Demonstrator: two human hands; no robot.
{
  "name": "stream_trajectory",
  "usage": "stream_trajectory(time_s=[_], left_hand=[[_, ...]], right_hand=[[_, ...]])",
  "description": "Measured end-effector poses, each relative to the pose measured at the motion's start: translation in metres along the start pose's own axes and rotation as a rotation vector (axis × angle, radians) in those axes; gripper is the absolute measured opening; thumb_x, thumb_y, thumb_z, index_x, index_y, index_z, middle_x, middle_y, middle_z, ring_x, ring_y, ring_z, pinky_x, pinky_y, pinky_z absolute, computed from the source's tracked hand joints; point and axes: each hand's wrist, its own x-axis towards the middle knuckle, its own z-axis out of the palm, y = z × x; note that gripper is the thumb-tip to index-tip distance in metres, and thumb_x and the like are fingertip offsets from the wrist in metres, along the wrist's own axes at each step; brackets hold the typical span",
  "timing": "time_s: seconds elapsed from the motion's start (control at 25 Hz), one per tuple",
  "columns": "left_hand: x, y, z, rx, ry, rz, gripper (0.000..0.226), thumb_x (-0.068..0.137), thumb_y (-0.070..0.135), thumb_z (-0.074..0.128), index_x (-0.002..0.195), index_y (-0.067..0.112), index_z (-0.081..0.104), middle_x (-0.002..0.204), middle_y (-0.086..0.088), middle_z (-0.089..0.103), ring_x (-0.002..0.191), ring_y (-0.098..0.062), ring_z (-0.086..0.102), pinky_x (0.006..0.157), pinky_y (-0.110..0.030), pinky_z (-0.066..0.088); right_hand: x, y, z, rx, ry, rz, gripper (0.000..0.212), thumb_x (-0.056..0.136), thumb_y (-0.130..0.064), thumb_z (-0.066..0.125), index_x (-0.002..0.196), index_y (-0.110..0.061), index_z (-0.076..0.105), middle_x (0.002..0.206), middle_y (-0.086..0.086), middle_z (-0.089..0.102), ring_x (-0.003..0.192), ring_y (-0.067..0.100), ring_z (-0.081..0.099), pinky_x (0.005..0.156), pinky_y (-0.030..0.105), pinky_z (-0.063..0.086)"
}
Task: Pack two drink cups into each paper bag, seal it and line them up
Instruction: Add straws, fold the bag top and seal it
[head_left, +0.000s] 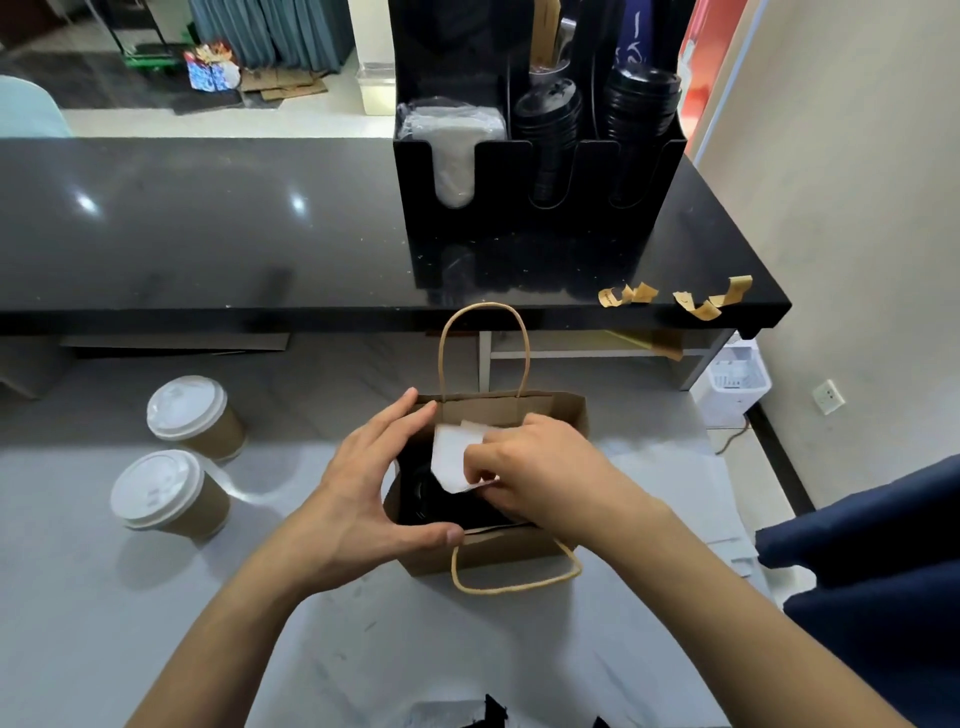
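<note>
Packing step: left hand (363, 499) braces open brown paper bag (498, 551), fingers spread; right hand (540, 467) pinches white paper slip (452, 457) over it. Next likely: drop slip, close bag. Two white-lidded cups (176, 457) wait left of bag.

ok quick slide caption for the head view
Right hand pinches white paper over open paper bag, steadied by left hand.

Black lid organizer (540, 171), paper scraps (675, 297)

Grey table (78, 597) bearing open paper bag (498, 553), two lidded cups (195, 415) (166, 493) at left
</note>
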Motion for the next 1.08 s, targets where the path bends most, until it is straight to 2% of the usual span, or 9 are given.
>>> stream_trajectory(time_s=[0.08,0.2,0.32,0.44,0.52,0.64,0.8,0.92,1.08], left_hand=[[-0.001,0.001,0.000,0.011,-0.002,-0.008,0.112,0.062,0.070,0.081,0.153,0.053,0.018,0.156,0.044,-0.002,0.145,0.009,0.008,0.116,-0.029,0.019],[-0.001,0.002,0.000,0.025,0.000,-0.018,0.111,0.063,0.071,0.081,0.154,0.051,0.020,0.156,0.043,-0.002,0.147,0.005,0.008,0.117,-0.029,0.019],[-0.001,0.001,0.000,0.026,0.003,-0.012,0.110,0.063,0.071,0.079,0.154,0.050,0.020,0.156,0.044,-0.002,0.146,0.009,0.007,0.117,-0.028,0.018],[-0.001,0.001,0.000,0.019,0.003,-0.015,0.108,0.064,0.073,0.078,0.153,0.052,0.021,0.156,0.044,-0.002,0.147,0.008,0.006,0.117,-0.030,0.019],[-0.002,0.000,0.000,0.013,0.000,-0.020,0.104,0.064,0.073,0.078,0.152,0.052,0.025,0.156,0.044,-0.001,0.149,0.005,0.005,0.120,-0.034,0.019],[-0.003,0.000,0.000,0.006,0.012,-0.019,0.099,0.064,0.076,0.075,0.149,0.053,0.031,0.157,0.043,0.003,0.151,0.000,0.005,0.123,-0.042,0.021],[-0.006,-0.001,-0.001,-0.024,0.034,0.011,0.092,0.064,0.075,0.077,0.145,0.054,0.038,0.158,0.040,0.009,0.149,0.004,0.011,0.119,-0.039,0.025],[-0.010,-0.003,-0.003,-0.062,0.062,0.025,0.100,0.062,0.068,0.084,0.147,0.056,0.034,0.160,0.037,0.006,0.148,0.007,0.014,0.116,-0.036,0.026],[-0.017,-0.013,-0.004,-0.072,0.076,-0.045,0.112,0.056,0.068,0.084,0.149,0.058,0.023,0.160,0.037,0.009,0.149,-0.002,0.020,0.119,-0.043,0.032]], right_hand=[[0.004,0.000,0.004,0.055,-0.224,0.103,0.030,0.093,-0.050,0.064,0.115,-0.030,0.066,0.106,-0.008,0.072,0.096,0.017,0.066,0.078,0.032,0.049],[0.002,0.005,0.010,0.180,-0.311,0.224,0.055,0.087,-0.078,0.049,0.115,-0.034,0.067,0.100,-0.011,0.072,0.089,0.011,0.064,0.072,0.029,0.051],[0.003,0.003,0.009,0.199,-0.368,0.273,0.064,0.095,-0.076,0.029,0.106,-0.028,0.071,0.088,-0.005,0.071,0.079,0.013,0.063,0.065,0.033,0.048],[0.000,0.001,0.000,0.248,-0.221,0.258,0.052,0.101,-0.065,0.034,0.105,-0.029,0.070,0.092,-0.008,0.070,0.083,0.010,0.062,0.072,0.033,0.053],[-0.008,0.003,-0.008,0.311,-0.017,0.236,0.040,0.102,-0.058,0.040,0.099,-0.030,0.069,0.088,-0.015,0.066,0.081,0.006,0.058,0.070,0.026,0.046],[-0.028,0.015,-0.013,0.359,0.323,0.233,0.026,0.101,-0.042,0.051,0.096,-0.026,0.070,0.087,-0.016,0.065,0.083,0.007,0.055,0.078,0.028,0.041],[-0.054,0.030,-0.004,0.427,0.635,0.396,0.011,0.101,-0.023,0.060,0.092,-0.022,0.067,0.087,-0.011,0.064,0.088,0.011,0.058,0.079,0.028,0.046],[-0.067,0.035,0.006,0.514,0.705,0.591,0.022,0.101,-0.036,0.056,0.082,-0.026,0.060,0.080,-0.012,0.058,0.082,0.012,0.058,0.069,0.016,0.041],[-0.077,0.034,0.021,0.622,0.634,0.696,0.043,0.098,-0.059,0.042,0.072,-0.031,0.062,0.087,-0.015,0.059,0.084,0.008,0.058,0.065,0.011,0.039]])
